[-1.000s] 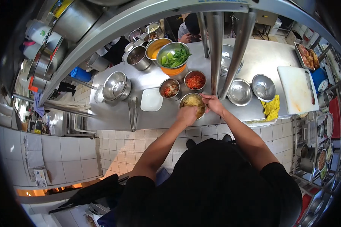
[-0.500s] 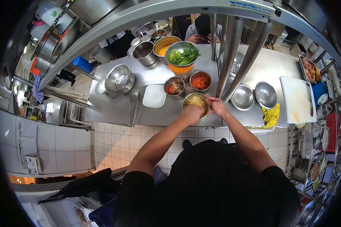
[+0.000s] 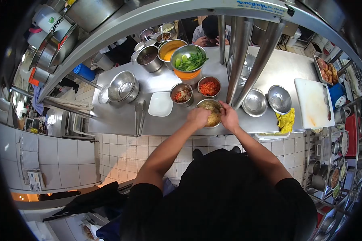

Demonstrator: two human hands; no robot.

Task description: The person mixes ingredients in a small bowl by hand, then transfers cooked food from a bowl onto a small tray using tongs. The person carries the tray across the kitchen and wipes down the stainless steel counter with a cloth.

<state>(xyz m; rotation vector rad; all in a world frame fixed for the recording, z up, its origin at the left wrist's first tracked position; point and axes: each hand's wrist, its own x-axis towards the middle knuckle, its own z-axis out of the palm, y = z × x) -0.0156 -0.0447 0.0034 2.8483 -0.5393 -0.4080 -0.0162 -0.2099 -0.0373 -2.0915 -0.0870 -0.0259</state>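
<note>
A metal bowl (image 3: pixel 208 104) holding a pale yellow, minced-looking food (image 3: pixel 214 119) stands near the table's front edge. My right hand (image 3: pixel 229 117) grips its right rim. Over the bowl's left side, my left hand (image 3: pixel 198 118) is closed, with its fingertips at the food; what they hold, if anything, is hidden. Just behind are a metal pot (image 3: pixel 182 94) of red and pale chopped food and another pot (image 3: pixel 209 87) of chopped red pieces. A square white plate (image 3: pixel 161 104) lies to the left.
Tongs (image 3: pixel 140 118) lie left of the plate, near a large metal bowl (image 3: pixel 124 86). Green vegetables fill a bowl (image 3: pixel 189 58) behind. Steel posts (image 3: pixel 239 60) rise right of my hands. Two metal bowls, a yellow cloth (image 3: pixel 285 121) and a cutting board (image 3: pixel 314 103) are farther right. A person (image 3: pixel 210 32) is opposite.
My left hand has moved from the front of the bowl to its left side, uncovering more of the food. My right hand still grips the rim. The whole view has shifted slightly.
</note>
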